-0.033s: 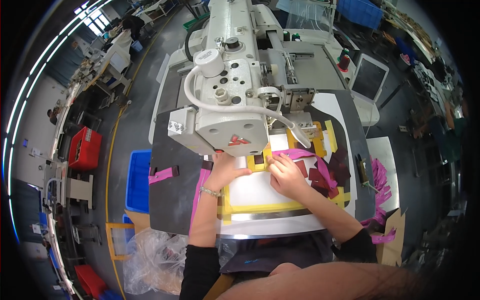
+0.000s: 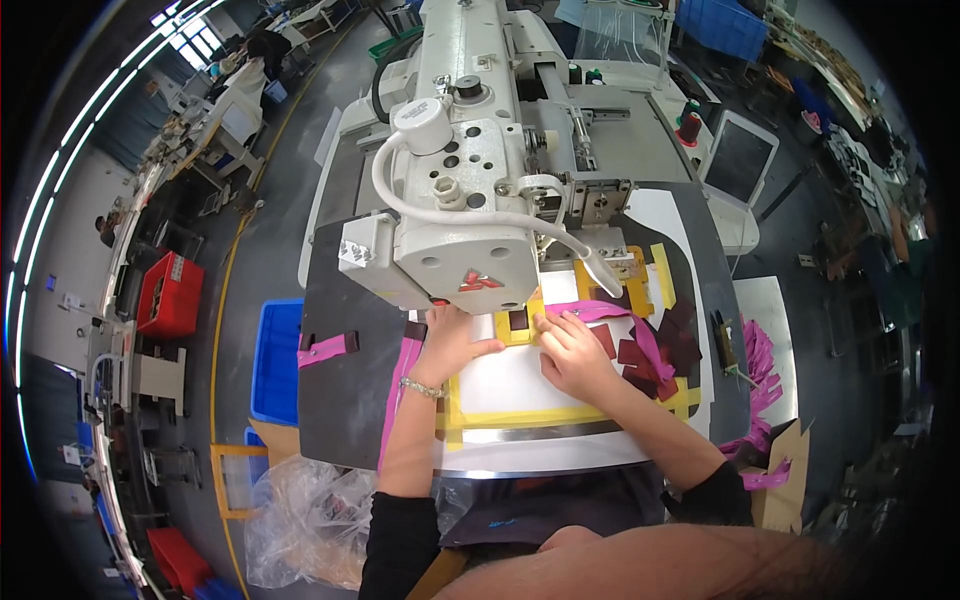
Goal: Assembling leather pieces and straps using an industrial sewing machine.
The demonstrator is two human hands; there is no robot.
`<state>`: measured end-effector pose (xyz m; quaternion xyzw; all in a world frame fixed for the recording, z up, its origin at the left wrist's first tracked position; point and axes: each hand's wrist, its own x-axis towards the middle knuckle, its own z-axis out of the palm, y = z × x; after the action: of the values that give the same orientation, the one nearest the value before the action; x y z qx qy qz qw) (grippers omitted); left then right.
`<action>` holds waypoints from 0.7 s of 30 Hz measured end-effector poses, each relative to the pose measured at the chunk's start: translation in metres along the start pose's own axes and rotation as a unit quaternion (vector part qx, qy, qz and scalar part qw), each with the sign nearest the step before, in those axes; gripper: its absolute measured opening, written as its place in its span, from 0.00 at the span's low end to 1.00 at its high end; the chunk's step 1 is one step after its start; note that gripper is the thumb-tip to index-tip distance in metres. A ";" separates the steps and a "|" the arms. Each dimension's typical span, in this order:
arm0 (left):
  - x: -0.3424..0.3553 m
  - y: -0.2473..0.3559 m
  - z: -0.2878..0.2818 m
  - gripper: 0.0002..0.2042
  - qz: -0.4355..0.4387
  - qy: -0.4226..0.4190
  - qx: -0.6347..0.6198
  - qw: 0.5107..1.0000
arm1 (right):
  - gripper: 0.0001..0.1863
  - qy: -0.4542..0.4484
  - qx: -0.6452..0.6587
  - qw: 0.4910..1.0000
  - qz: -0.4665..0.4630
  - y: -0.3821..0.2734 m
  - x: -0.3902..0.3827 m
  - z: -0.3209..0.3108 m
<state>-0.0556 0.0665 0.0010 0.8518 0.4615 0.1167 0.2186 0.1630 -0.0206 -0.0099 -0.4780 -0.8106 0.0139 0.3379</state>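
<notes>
My left hand (image 2: 448,345) lies at the left of a yellow-edged frame (image 2: 518,338), under the sewing machine head (image 2: 465,265). Its thumb is stretched toward the frame, apart from the fingers, whose tips are partly hidden by the head. My right hand (image 2: 578,358) is at the frame's right side, fingers bent and pressed together at the end of a pink zipper (image 2: 640,335). That zipper runs right and bends toward me over dark red fabric pieces (image 2: 680,335). A dark piece shows in the frame's window. Beneath lies a white sheet (image 2: 500,385) edged with yellow tape.
On the dark table left of my hands lie a short pink zipper (image 2: 328,348) and a long one (image 2: 398,385). A blue bin (image 2: 275,360) stands beyond the left edge. More pink zippers (image 2: 760,375) heap at the right, by a cardboard box (image 2: 785,480). Clear plastic (image 2: 310,525) hangs below.
</notes>
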 end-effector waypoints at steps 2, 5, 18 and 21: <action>-0.005 -0.003 0.006 0.40 0.000 0.026 0.007 1.000 | 0.13 -0.011 0.003 1.000 -0.002 -0.001 0.002 -0.001; -0.006 -0.001 0.009 0.39 0.017 0.057 0.012 0.998 | 0.14 -0.031 -0.010 0.999 -0.018 0.008 0.005 -0.006; -0.012 0.004 0.001 0.35 0.066 0.063 0.047 0.995 | 0.35 0.051 -0.078 0.987 0.132 0.043 0.063 -0.001; -0.012 0.004 0.003 0.34 0.088 0.100 0.061 0.989 | 0.38 0.019 -0.104 0.978 0.179 0.045 0.071 0.000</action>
<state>-0.0578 0.0537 0.0003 0.8847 0.4109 0.1917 0.1083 0.1755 0.0600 0.0127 -0.6478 -0.7027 -0.0191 0.2938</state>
